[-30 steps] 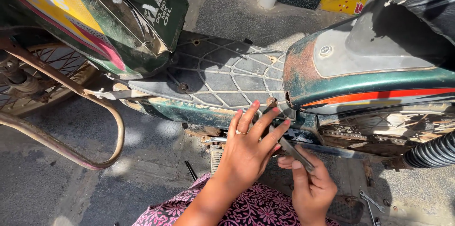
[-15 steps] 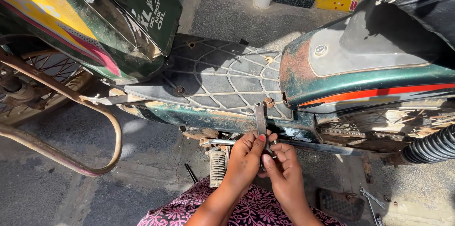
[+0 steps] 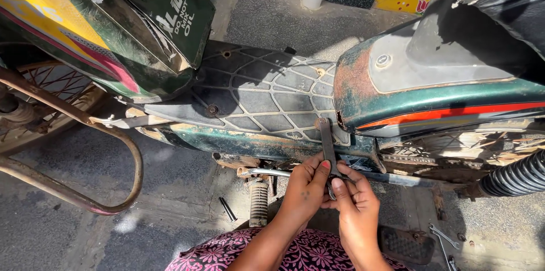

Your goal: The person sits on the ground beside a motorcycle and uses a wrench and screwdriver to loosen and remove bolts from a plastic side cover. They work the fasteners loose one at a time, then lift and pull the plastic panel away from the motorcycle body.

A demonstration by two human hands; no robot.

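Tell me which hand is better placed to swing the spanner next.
Probably the right hand: its fingers wrap the spanner at the lower end of the handle. The left hand only pinches the handle beside it. The spanner's head sits up on the footboard edge.

Head camera, steeply downward, near the hands (image 3: pixel 329 197)

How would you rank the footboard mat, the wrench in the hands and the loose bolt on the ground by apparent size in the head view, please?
1. Footboard mat, by far the largest.
2. Wrench, held by both hands.
3. Loose bolt, smallest; it lies lower, farther from the camera, so slightly unsure.
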